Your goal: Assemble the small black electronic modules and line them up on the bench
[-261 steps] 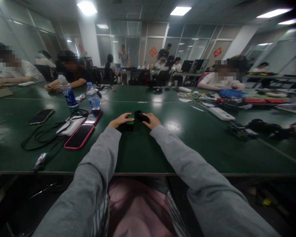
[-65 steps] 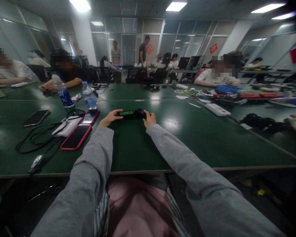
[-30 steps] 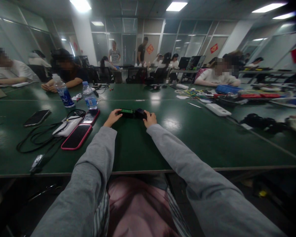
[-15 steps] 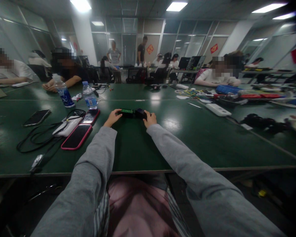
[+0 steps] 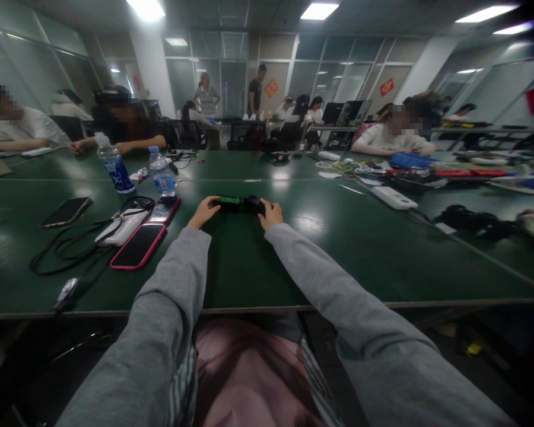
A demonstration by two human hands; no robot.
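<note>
From where I stand, the person's two hands are apart over the far-middle part of the green bench [image 5: 253, 267]. The left hand [image 5: 203, 212] has its thumb and fingers clamped on the left end of a black box with a green top [image 5: 229, 202]. The right hand [image 5: 271, 215] grips the right side of a dark, blocky piece [image 5: 252, 204]. The box and the piece sit just beside each other between the hands; I can't tell whether they touch.

To the left, a pink-edged phone [image 5: 139, 246] lies near a white device [image 5: 123, 227] with a black cable [image 5: 62, 254] looping beside it. Beyond them stands a clear bottle [image 5: 162, 177] with a blue cap. On the right are a white block [image 5: 394, 197] and, farther off, a blue tray [image 5: 412, 161]. Across the bench, on the far right, sits a person in white [image 5: 396, 142].
</note>
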